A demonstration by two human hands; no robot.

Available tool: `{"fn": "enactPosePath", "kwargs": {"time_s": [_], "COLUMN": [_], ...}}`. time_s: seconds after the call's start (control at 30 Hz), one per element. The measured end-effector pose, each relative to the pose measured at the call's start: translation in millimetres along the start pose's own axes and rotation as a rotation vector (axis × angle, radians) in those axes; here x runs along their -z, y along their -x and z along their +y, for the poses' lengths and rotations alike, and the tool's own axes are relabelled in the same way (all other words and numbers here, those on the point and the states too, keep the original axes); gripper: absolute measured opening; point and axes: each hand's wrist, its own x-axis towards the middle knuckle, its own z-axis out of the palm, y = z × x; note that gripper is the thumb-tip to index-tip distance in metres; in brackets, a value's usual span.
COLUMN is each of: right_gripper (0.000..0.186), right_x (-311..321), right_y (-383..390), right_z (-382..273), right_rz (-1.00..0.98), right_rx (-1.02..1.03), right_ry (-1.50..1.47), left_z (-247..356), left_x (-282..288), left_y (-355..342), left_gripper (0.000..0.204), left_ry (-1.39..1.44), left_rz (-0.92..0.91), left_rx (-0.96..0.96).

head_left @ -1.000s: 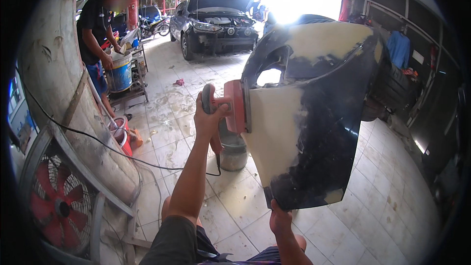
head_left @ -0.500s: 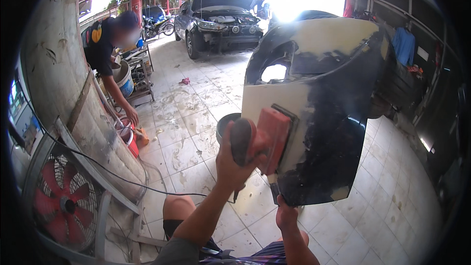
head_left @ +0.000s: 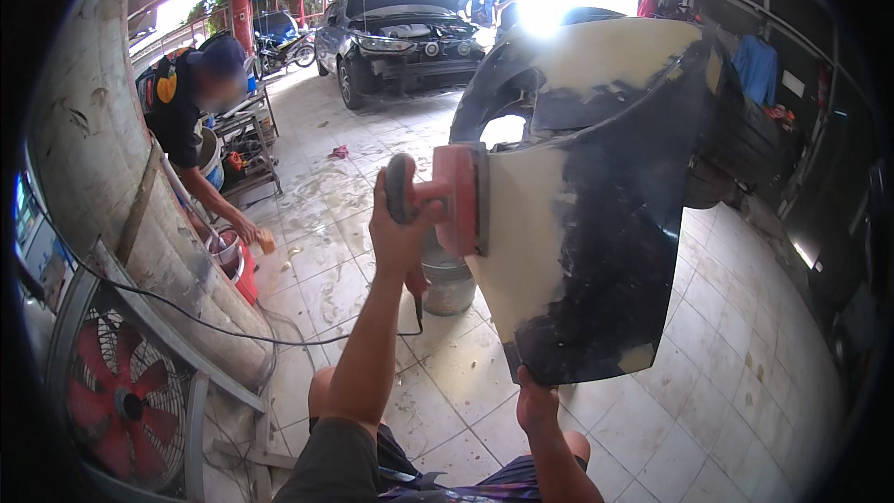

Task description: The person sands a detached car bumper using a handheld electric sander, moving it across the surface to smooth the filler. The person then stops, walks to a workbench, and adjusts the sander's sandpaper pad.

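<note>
A car bumper (head_left: 619, 233), black with patches of beige filler, stands in front of me, one end pointing down toward me. My left hand (head_left: 396, 237) is wrapped round the handle of a red electric sander (head_left: 456, 200). The sander's dark pad lies against the beige area at the bumper's left edge, just below the oval opening. A black cord runs from the sander's lower end off to the left. My right hand (head_left: 537, 405) pinches the bumper's lower left corner; its fingertips are partly hidden behind the edge.
A grey bucket (head_left: 449, 284) stands behind the sander. At left are a red fan (head_left: 126, 401) in a metal frame and a thick pillar (head_left: 102, 130). A co-worker (head_left: 191, 102) leans over a red bucket (head_left: 240, 270). A dark car (head_left: 396, 47) with raised hood stands behind.
The sander in my left hand has moved up and left along the bumper, to its left edge. My right hand keeps its grip at the corner. The co-worker's hand has shifted slightly.
</note>
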Motion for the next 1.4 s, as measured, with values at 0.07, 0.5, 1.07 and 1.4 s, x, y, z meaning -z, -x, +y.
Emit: {"fn": "enactPosePath", "kwargs": {"time_s": [0.07,0.5,1.07,1.4], "right_gripper": [0.068,0.068,0.054,0.061], "right_x": [-3.1,-1.0,-8.0,5.3], "right_y": [1.1,0.2,-7.5,-1.1], "right_z": [-2.6,-4.1,-10.0,-5.5], "right_rz": [0.001,0.031,0.024,0.009], "right_rx": [0.003,0.030,-0.046,-0.039], "right_ry": [-0.016,0.055,0.212,0.057], "left_z": [-17.5,38.8,68.2,-18.6], "left_x": [2.3,1.3,-18.2,-4.0], "left_y": [-19.0,38.9,33.5,-34.5], "left_gripper": [0.096,0.106,0.108,0.076], "left_ry": [0.007,-0.013,-0.078,0.039], "left_rz": [0.008,-0.026,-0.038,0.035], "left_rx": [0.029,0.035,-0.036,0.220]}}
